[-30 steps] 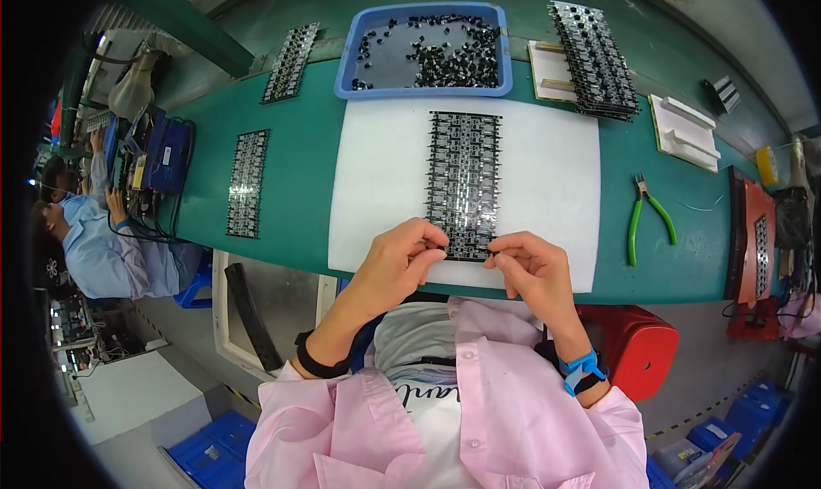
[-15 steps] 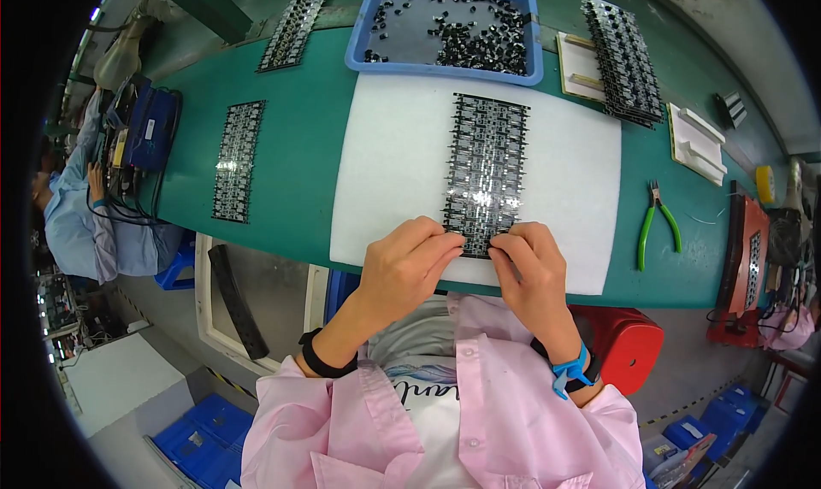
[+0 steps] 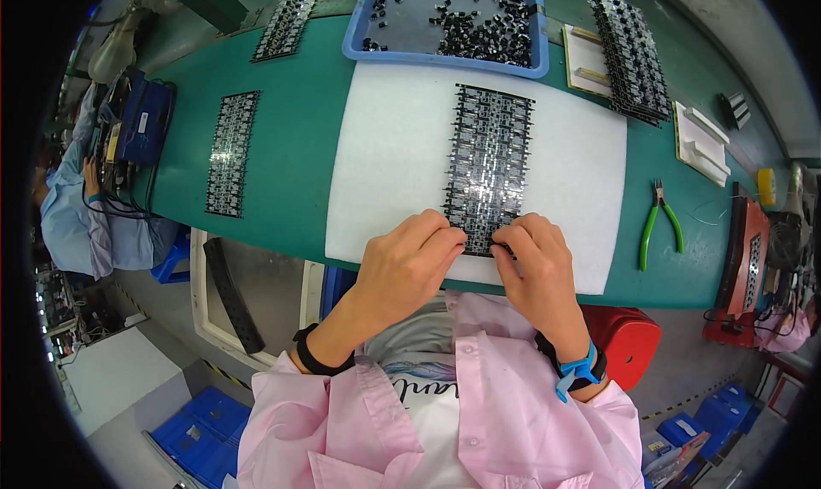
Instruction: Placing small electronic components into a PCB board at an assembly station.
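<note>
A panel of joined circuit boards (image 3: 489, 160), dark with silver parts and toothed long sides, lies lengthwise on a white foam mat (image 3: 385, 156). My left hand (image 3: 410, 254) is closed in a pinch over the panel's near end, left of its middle. Opposite it, my right hand (image 3: 539, 254) also pinches, with something dark showing at the fingertips. Both sets of fingertips touch or nearly touch the panel, a short gap apart. Whatever they pinch is too small and covered to name.
Beyond the mat stands a blue tray (image 3: 445, 60) of small black-and-silver parts. Another panel (image 3: 233, 154) lies left on the green table; stacked panels (image 3: 631, 57) stand back right. Green-handled cutters (image 3: 658, 224) lie right. A co-worker in light blue (image 3: 111, 220) sits far left.
The view has shifted slightly, so the tray and panel sit a little higher. Both hands stay pinched at the panel's near end, with small finger movements in the right hand.
</note>
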Available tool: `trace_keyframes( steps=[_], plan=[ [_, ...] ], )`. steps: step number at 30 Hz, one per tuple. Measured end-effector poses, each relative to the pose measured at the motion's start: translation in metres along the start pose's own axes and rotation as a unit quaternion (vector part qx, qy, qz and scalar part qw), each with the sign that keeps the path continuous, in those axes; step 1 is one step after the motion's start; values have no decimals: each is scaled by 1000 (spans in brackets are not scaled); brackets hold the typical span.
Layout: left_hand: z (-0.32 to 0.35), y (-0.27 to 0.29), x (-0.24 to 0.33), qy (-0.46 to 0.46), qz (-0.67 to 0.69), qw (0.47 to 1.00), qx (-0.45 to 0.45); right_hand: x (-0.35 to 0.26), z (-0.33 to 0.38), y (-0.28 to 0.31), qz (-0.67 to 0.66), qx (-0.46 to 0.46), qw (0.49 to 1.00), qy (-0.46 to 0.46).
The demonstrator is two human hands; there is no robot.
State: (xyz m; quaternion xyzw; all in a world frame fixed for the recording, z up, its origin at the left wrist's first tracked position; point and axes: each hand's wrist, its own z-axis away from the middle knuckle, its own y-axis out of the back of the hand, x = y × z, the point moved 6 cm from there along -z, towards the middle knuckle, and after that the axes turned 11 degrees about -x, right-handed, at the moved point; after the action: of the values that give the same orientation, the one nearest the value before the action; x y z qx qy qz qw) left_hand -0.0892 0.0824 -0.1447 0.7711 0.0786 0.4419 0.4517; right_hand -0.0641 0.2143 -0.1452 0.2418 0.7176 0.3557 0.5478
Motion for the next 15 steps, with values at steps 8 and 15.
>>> trace_keyframes(
  steps=[8, 15],
  plan=[
    [-2, 1, 0, 5, 23, 1000, -4, 12, 6, 4, -137, 21, 989, -48],
    [0, 0, -5, 38, 46, 998, 5, 22, 13, 4, -255, 1, 962, -93]
  ],
)
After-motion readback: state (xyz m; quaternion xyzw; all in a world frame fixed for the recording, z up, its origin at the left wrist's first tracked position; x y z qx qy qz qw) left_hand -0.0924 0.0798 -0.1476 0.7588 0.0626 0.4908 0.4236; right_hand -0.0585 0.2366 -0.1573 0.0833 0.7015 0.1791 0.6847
